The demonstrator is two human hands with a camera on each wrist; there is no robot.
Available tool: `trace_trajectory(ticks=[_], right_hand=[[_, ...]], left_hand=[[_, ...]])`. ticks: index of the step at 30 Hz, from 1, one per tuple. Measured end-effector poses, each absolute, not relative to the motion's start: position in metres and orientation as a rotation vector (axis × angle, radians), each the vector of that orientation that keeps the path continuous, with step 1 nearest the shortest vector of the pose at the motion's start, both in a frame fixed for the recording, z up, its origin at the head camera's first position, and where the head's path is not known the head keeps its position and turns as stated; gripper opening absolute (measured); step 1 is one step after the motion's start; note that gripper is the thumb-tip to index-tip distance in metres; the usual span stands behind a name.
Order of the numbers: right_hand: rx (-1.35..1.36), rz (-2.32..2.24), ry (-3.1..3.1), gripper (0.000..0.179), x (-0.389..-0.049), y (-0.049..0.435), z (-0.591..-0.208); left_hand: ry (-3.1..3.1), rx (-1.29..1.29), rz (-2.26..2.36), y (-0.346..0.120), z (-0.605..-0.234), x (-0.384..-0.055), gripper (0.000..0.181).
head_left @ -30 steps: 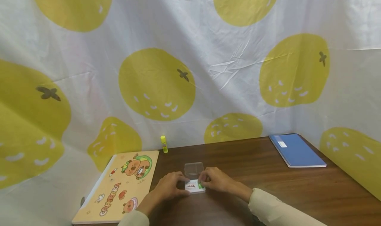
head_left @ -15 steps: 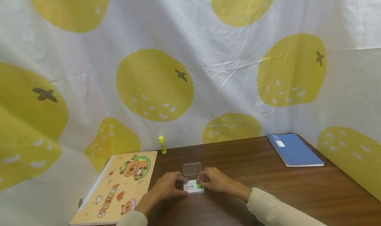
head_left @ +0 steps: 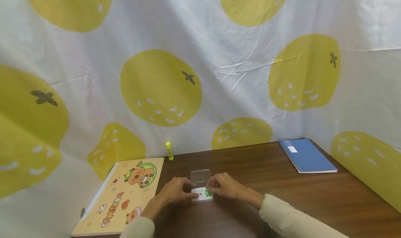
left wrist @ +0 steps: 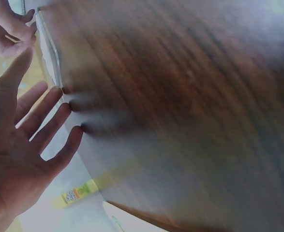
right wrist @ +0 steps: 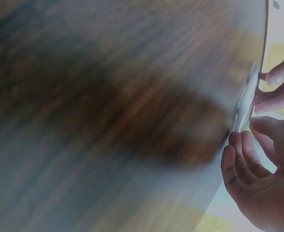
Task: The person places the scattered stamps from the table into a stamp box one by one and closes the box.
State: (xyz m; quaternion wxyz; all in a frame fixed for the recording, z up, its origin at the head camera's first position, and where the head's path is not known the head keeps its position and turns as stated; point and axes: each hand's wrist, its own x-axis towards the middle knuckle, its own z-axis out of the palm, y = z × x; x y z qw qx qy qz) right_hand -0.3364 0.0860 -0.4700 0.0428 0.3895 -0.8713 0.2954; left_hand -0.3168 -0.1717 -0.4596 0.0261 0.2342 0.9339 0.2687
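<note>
A small clear plastic box [head_left: 202, 199] lies on the table before me with its see-through lid [head_left: 201, 175] folded back. White cards [head_left: 203, 194] with a small picture and a green patch [head_left: 208, 193] fill the base. My left hand [head_left: 176, 190] is at the box's left side, thumb tip over the cards. In the left wrist view its fingers [left wrist: 50, 130] are spread and nearly straight, tips close to the table and box edge. My right hand [head_left: 227, 186] grips the box's right end, thumb and fingers curled by the green patch. Its fingertips [right wrist: 234, 145] show at the box edge.
A tan capybara-print pad [head_left: 122, 196] lies at the left. Beyond it a yellow glue stick [head_left: 169, 151] stands against the lemon-print curtain [head_left: 161, 88]. A blue spiral notebook [head_left: 308, 156] rests at the far right of the brown wooden table [head_left: 250, 168].
My left thumb has moved from the box's near edge onto the cards. The right fingers have shifted slightly back, showing more of the green patch. The head view has drifted slightly right.
</note>
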Motion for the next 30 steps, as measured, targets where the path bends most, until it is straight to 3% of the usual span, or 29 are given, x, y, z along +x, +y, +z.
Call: trace_trajectory(ticks=[7,18,30], right_hand=[[1.141,0.904,-2.679,0.007,-0.345,0.097,-0.47],[1.097,0.877,-2.659,0.01,-0.357,0.111,-0.467],[1.041,0.906,-2.713,0.033,-0.371,0.106,-0.472]], left_hand=[[2.902,0.794,0.921,-0.175,-0.462,-0.327,0.039],[2.987,0.622,0.973,-0.177,-0.468,-0.342,0.039],[3.025,0.528,0.956,-0.172,-0.471,-0.354,0.046]])
